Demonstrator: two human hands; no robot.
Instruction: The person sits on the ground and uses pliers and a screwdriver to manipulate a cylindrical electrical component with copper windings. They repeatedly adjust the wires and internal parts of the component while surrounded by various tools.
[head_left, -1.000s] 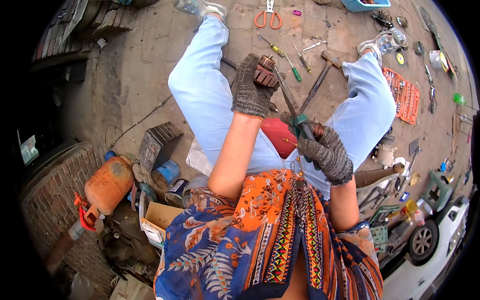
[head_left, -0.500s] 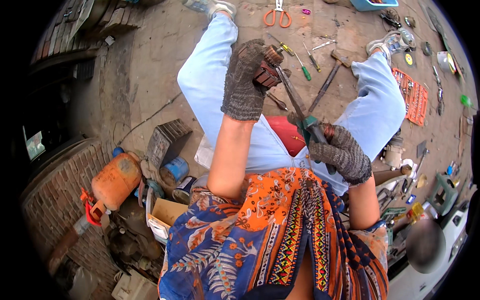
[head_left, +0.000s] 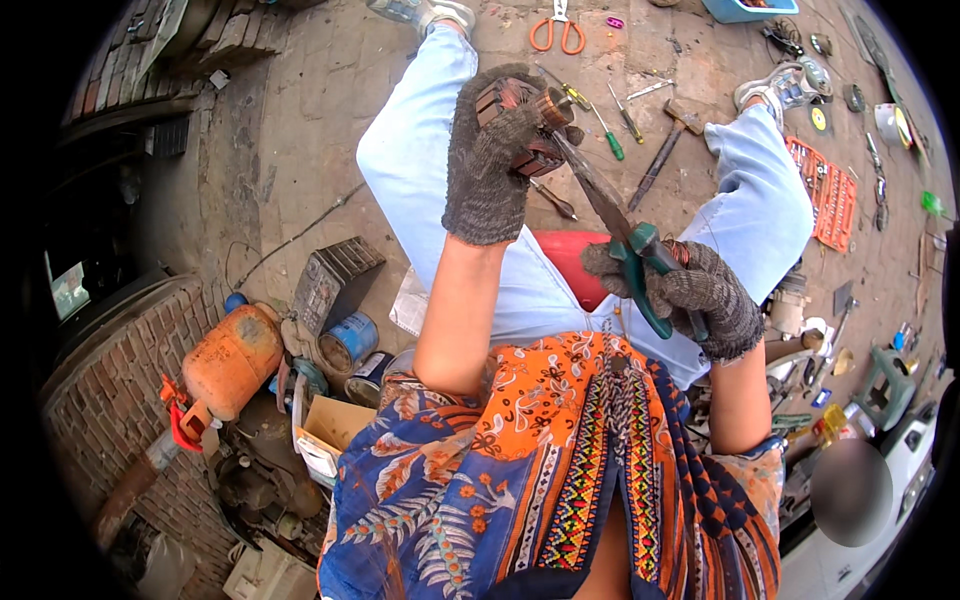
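Note:
My gloved left hand (head_left: 483, 170) is closed around a motor armature (head_left: 540, 158), a dark reddish laminated core with a copper commutator (head_left: 553, 107) pointing right. Green-handled metal shears (head_left: 632, 272) are gripped in my gloved right hand (head_left: 705, 305), their handles spread apart. The long blades reach up and left, with the tips right beside the armature, just below the commutator. Whether the tips touch it I cannot tell. Some copper-coloured wire (head_left: 677, 252) shows against the right glove. The left fingers hide part of the core.
On the paved ground ahead lie orange-handled scissors (head_left: 558, 35), several screwdrivers (head_left: 607, 133) and a hammer (head_left: 667, 150). An orange socket set (head_left: 825, 195) is beyond my right leg. To the left stand an orange gas cylinder (head_left: 232, 360), a dark battery-like box (head_left: 338, 283) and cans (head_left: 348, 340).
My right hand has shifted slightly right, and the shears' handles are spread wider. My left hand has turned the armature, so its core and commutator show more.

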